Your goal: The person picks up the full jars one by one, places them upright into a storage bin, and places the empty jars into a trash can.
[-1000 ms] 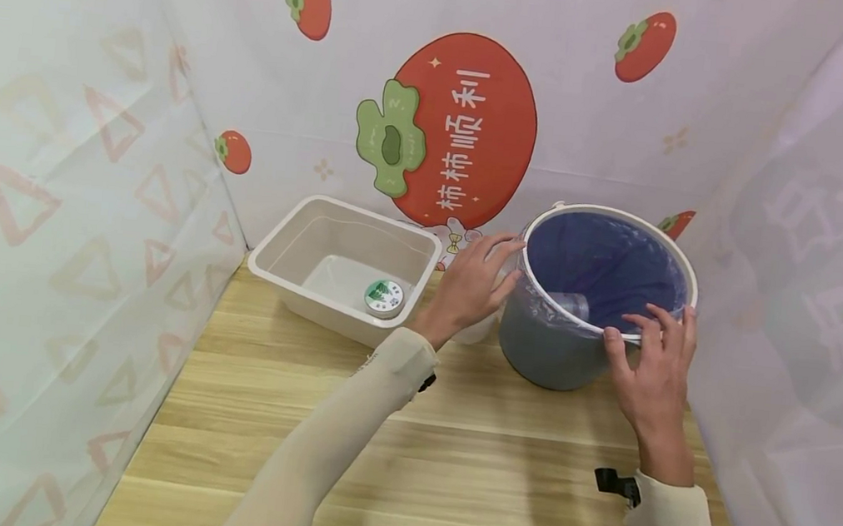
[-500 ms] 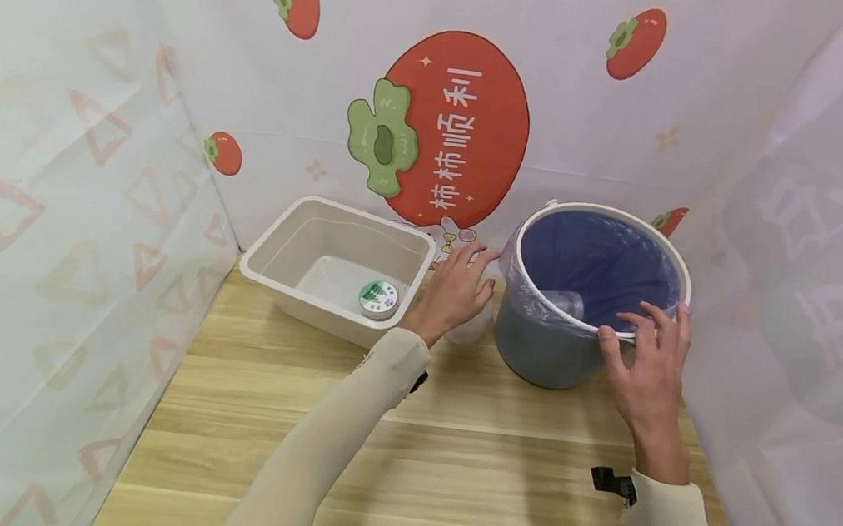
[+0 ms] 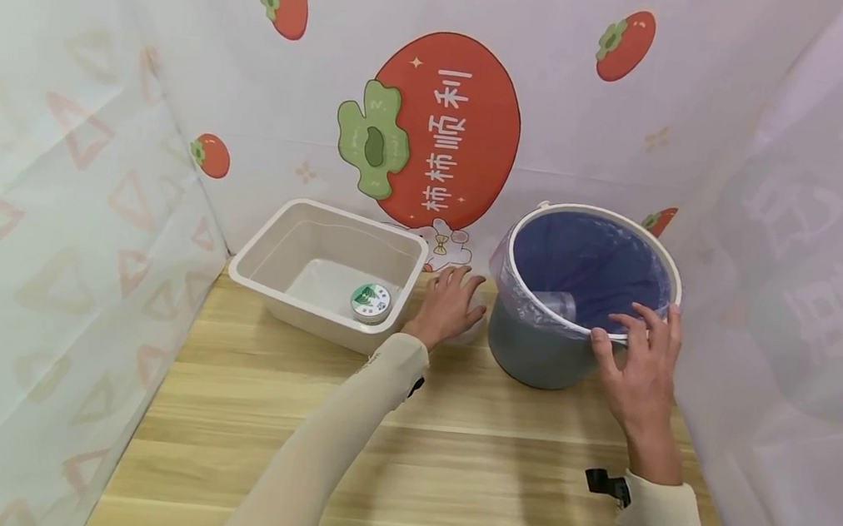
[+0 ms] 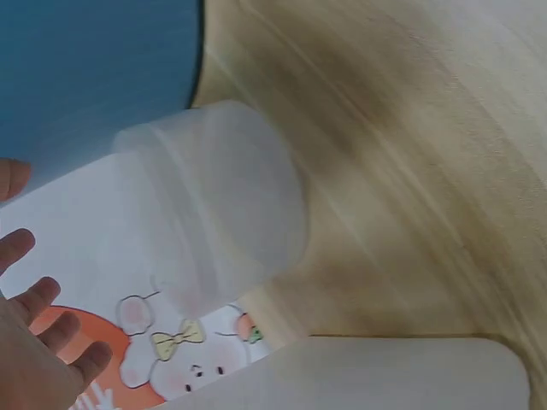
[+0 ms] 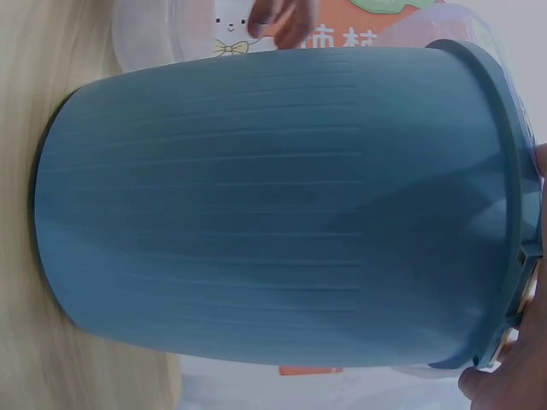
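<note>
A blue-grey trash bin (image 3: pixel 545 353) with a white rim and a clear plastic liner stands upright at the right of the table. My right hand (image 3: pixel 641 374) holds its near right rim, thumb at the edge and fingers curved over the inside. A clear plastic cup (image 3: pixel 555 303) lies inside the bin. Left of the bin, my left hand (image 3: pixel 448 307) spreads its fingers above a translucent plastic container (image 4: pixel 214 205). The left wrist view shows a gap between those fingertips and the container, which the hand mostly hides in the head view.
A beige plastic basin (image 3: pixel 327 313) stands to the left, holding a round tin (image 3: pixel 370 303) with a green and white lid. The wood-grain table (image 3: pixel 447 482) extends in front. Printed fabric walls (image 3: pixel 569 125) close off the back and both sides.
My left hand has come away from the bin's left rim, moving left and down over the translucent container. My right hand stays at the rim. The view has shifted slightly.
</note>
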`<state>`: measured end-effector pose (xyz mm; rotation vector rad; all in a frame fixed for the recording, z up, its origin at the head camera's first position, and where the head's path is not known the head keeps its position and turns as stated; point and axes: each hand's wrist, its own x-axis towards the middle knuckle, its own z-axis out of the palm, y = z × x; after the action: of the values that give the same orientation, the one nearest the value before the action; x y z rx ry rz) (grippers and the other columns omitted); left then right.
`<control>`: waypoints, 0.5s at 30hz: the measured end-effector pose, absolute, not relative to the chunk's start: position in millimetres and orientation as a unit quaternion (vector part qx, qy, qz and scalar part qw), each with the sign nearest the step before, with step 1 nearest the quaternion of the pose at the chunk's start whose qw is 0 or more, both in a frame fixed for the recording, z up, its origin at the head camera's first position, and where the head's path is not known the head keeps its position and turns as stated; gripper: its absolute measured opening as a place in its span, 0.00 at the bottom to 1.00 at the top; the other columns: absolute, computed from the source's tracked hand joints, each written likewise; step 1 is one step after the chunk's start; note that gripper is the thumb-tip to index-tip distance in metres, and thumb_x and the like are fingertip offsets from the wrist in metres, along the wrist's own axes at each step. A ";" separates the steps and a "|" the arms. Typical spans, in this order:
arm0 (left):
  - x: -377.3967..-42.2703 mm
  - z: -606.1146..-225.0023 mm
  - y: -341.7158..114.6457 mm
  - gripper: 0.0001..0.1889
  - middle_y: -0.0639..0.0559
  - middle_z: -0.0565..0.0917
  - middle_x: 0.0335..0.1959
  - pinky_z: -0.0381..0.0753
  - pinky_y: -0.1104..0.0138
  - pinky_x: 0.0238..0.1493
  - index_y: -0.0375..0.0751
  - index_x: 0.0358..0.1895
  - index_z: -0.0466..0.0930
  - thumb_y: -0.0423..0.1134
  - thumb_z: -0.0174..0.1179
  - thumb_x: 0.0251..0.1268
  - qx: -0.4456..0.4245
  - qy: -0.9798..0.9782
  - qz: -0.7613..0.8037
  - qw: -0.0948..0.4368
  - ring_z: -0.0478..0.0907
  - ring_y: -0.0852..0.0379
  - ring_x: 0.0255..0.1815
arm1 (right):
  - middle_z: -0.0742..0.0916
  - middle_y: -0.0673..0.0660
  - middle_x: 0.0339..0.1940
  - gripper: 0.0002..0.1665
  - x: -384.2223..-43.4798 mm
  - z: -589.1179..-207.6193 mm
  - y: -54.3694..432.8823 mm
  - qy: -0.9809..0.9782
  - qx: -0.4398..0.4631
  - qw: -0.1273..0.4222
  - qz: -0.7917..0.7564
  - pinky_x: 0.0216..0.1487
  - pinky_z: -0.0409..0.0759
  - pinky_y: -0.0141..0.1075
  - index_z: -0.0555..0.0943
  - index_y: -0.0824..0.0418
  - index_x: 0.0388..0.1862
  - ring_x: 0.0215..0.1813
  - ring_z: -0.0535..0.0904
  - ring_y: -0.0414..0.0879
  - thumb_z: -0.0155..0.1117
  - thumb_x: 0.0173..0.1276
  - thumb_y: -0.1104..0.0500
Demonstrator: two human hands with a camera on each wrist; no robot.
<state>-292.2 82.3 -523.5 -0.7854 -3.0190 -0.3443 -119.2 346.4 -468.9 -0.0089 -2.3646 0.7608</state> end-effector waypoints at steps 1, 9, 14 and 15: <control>-292.6 -525.8 81.7 0.32 0.47 0.63 0.86 0.69 0.45 0.80 0.58 0.82 0.68 0.61 0.58 0.82 -0.250 -0.962 -0.105 -0.001 0.59 0.44 0.86 | 0.73 0.74 0.75 0.39 -119.4 -468.8 346.2 -0.901 -0.003 0.324 0.289 0.88 0.45 0.68 0.82 0.73 0.59 0.91 0.45 0.70 0.57 0.84 0.36; -299.2 -541.4 78.1 0.38 0.46 0.61 0.87 0.67 0.41 0.81 0.64 0.85 0.64 0.69 0.59 0.77 -0.254 -0.965 -0.069 -0.002 0.57 0.40 0.88 | 0.74 0.75 0.74 0.37 -121.3 -468.1 344.6 -0.899 0.005 0.333 0.286 0.88 0.45 0.68 0.82 0.73 0.59 0.90 0.46 0.72 0.58 0.84 0.38; -302.1 -549.0 79.5 0.40 0.46 0.58 0.88 0.65 0.36 0.81 0.67 0.85 0.63 0.70 0.61 0.74 -0.251 -0.966 -0.062 -0.011 0.56 0.37 0.88 | 0.74 0.74 0.75 0.35 -119.6 -469.0 343.9 -0.899 0.002 0.328 0.292 0.89 0.45 0.67 0.82 0.73 0.59 0.91 0.45 0.71 0.59 0.84 0.39; -301.8 -549.8 79.9 0.41 0.46 0.58 0.88 0.65 0.35 0.81 0.67 0.85 0.63 0.70 0.62 0.74 -0.250 -0.966 -0.065 -0.015 0.55 0.37 0.88 | 0.74 0.74 0.75 0.34 -119.4 -469.4 343.9 -0.899 0.002 0.328 0.291 0.89 0.45 0.67 0.82 0.73 0.59 0.91 0.45 0.71 0.59 0.84 0.40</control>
<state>-301.8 79.9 -549.8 -0.7920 -3.0649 -0.2064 -119.4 343.9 -469.4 0.0052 -2.3528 0.7607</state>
